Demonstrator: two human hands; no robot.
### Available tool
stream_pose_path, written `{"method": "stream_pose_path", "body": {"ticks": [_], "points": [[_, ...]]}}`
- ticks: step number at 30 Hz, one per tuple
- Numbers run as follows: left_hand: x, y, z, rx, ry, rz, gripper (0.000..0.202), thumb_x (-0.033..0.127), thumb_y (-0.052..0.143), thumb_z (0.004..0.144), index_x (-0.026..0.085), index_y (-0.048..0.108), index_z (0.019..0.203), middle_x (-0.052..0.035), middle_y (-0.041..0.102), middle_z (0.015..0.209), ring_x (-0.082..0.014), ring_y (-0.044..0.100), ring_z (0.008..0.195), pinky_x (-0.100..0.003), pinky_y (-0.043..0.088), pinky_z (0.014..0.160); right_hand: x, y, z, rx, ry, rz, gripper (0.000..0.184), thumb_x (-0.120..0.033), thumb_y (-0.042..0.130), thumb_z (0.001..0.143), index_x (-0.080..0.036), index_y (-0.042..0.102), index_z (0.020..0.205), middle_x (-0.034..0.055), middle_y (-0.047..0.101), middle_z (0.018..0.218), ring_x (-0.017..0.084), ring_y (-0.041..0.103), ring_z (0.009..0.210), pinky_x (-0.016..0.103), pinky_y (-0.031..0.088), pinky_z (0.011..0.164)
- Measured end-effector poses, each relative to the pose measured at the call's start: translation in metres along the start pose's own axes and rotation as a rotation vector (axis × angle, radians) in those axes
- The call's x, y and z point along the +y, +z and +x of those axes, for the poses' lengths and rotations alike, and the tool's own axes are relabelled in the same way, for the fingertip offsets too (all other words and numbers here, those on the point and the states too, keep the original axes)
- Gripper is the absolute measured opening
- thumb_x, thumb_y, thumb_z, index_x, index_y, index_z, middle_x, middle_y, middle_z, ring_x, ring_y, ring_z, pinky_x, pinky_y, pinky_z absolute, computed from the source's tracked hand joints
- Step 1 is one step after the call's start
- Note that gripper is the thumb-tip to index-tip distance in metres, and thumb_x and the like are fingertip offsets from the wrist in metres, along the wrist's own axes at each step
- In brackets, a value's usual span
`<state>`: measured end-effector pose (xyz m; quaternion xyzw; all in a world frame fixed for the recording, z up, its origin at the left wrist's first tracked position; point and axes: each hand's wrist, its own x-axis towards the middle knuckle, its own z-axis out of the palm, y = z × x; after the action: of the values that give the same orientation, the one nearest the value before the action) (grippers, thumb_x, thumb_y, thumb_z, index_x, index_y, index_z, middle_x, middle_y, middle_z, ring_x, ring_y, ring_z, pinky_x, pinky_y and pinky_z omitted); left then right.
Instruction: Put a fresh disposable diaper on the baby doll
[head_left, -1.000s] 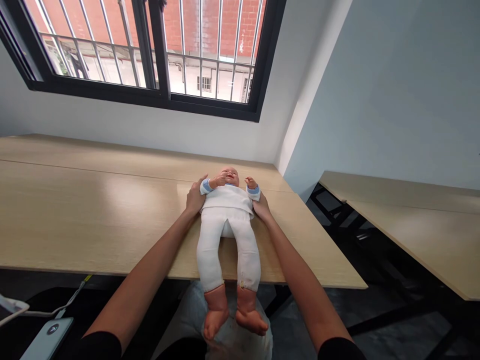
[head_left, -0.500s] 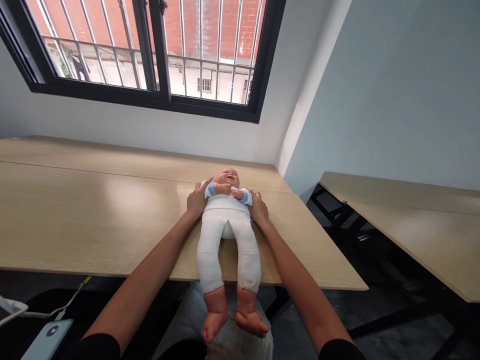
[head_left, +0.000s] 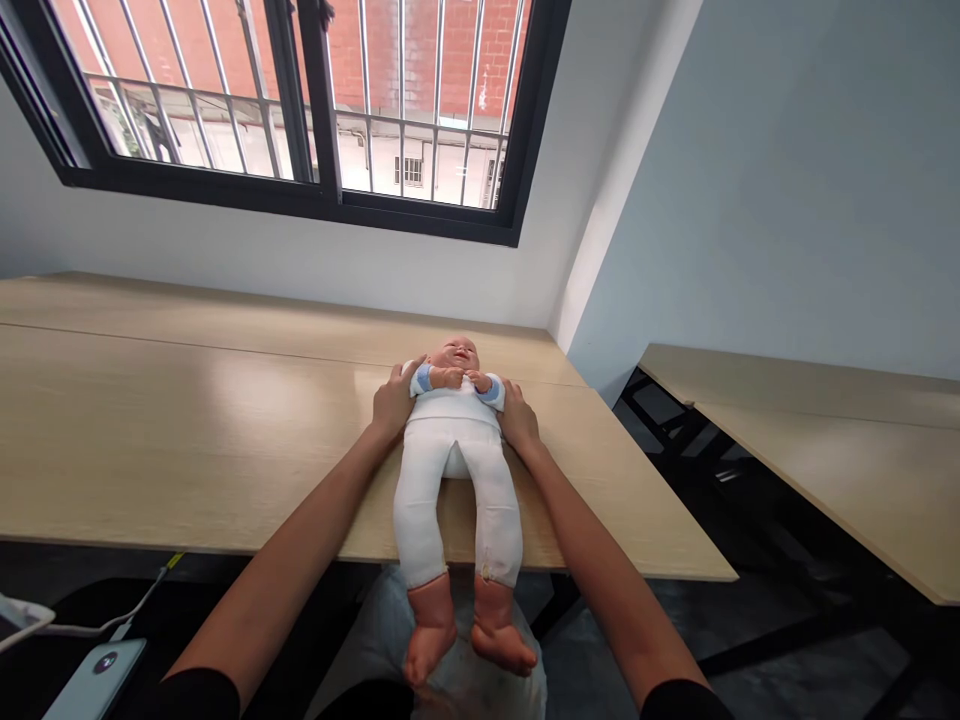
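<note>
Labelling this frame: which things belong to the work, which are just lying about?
In the work:
white-clothed plastic baby doll, held by left hand and right hand
pale wood table beneath it

Just about:
pale-blue rectangular device
black-framed barred window
second pale table, right

Doll's arms [head_left: 445, 377] now closer together

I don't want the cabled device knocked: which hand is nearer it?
Left: the left hand is beyond and right of the device; the right hand is farther right, across the doll.
</note>
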<state>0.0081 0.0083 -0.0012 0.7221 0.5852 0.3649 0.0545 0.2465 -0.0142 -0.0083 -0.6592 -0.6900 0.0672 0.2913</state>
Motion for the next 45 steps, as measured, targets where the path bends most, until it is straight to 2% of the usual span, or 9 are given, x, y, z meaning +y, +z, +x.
{"method": "stream_pose_path", "body": {"ticks": [5,14,19,24,27,32,38,42,45], "points": [[0.004,-0.003,0.0,-0.015,-0.004,0.004,0.06,0.023,0.058,0.087,0.033,0.041,0.143,-0.0108,0.054,0.126,-0.0306,0.064,0.086,-0.031,0.043,0.064,0.002,0.002,0.001,0.019,0.004,0.055,0.05,-0.04,0.056,0.09,-0.023,0.042,0.135,0.0096,0.054,0.127,0.026,0.06,0.104,0.03,0.044,0.073],[0.007,-0.006,-0.003,-0.008,-0.004,0.053,0.054,0.027,0.054,0.09,0.033,0.041,0.142,-0.0066,0.055,0.125,-0.0274,0.064,0.085,-0.03,0.042,0.062,-0.001,-0.001,-0.001,0.013,-0.013,0.028,0.047,-0.032,0.054,0.09,-0.023,0.042,0.135,0.0084,0.055,0.125,0.024,0.06,0.104,0.03,0.046,0.077],[0.007,-0.005,-0.002,-0.011,-0.008,0.087,0.057,0.02,0.055,0.087,0.034,0.041,0.141,-0.0047,0.054,0.128,-0.0273,0.065,0.085,-0.03,0.039,0.059,-0.002,-0.003,-0.002,0.001,-0.024,-0.024,0.048,-0.03,0.053,0.091,-0.022,0.039,0.136,0.0086,0.054,0.126,0.023,0.061,0.101,0.029,0.046,0.074],[0.001,0.0,0.0,0.005,-0.015,0.04,0.054,0.024,0.057,0.088,0.033,0.043,0.139,-0.0053,0.056,0.125,-0.0267,0.064,0.087,-0.029,0.039,0.059,-0.001,-0.003,0.0,-0.016,-0.048,-0.131,0.049,-0.028,0.051,0.093,-0.024,0.038,0.14,0.0076,0.053,0.127,0.021,0.062,0.093,0.028,0.043,0.067],[-0.003,0.002,0.001,0.007,-0.025,0.018,0.052,0.025,0.057,0.088,0.033,0.044,0.137,-0.0053,0.057,0.125,-0.0265,0.064,0.087,-0.029,0.038,0.059,0.0,-0.002,0.002,-0.021,-0.069,-0.2,0.051,-0.02,0.047,0.093,-0.027,0.037,0.142,0.0065,0.051,0.129,0.02,0.062,0.09,0.027,0.04,0.064],[-0.002,0.002,0.001,0.006,-0.046,-0.008,0.051,0.024,0.059,0.086,0.032,0.045,0.135,-0.0058,0.058,0.125,-0.0268,0.064,0.092,-0.029,0.042,0.064,0.0,-0.003,0.002,-0.034,-0.083,-0.201,0.054,-0.014,0.044,0.091,-0.029,0.039,0.142,0.006,0.049,0.132,0.02,0.06,0.089,0.026,0.038,0.062],[0.001,-0.001,0.0,0.008,-0.063,-0.04,0.047,0.023,0.056,0.087,0.031,0.047,0.133,-0.0051,0.057,0.126,-0.0265,0.063,0.099,-0.028,0.045,0.067,-0.004,-0.006,0.0,-0.029,-0.092,-0.159,0.048,-0.021,0.044,0.094,-0.033,0.041,0.14,0.0049,0.05,0.132,0.019,0.06,0.091,0.025,0.038,0.065],[0.002,-0.001,0.0,0.004,-0.052,-0.025,0.047,0.025,0.056,0.088,0.031,0.046,0.134,-0.0055,0.057,0.125,-0.026,0.063,0.094,-0.028,0.043,0.064,-0.004,-0.007,-0.001,-0.024,-0.064,-0.131,0.047,-0.031,0.048,0.094,-0.026,0.04,0.139,0.0069,0.052,0.129,0.021,0.062,0.09,0.027,0.041,0.063],[0.003,-0.002,-0.001,0.003,-0.035,-0.002,0.05,0.026,0.058,0.087,0.031,0.046,0.135,-0.0053,0.058,0.121,-0.0256,0.064,0.088,-0.028,0.04,0.06,-0.002,-0.005,-0.001,0.001,-0.035,-0.004,0.05,-0.044,0.053,0.092,-0.024,0.043,0.136,0.0074,0.055,0.125,0.022,0.061,0.098,0.028,0.045,0.072]]}}
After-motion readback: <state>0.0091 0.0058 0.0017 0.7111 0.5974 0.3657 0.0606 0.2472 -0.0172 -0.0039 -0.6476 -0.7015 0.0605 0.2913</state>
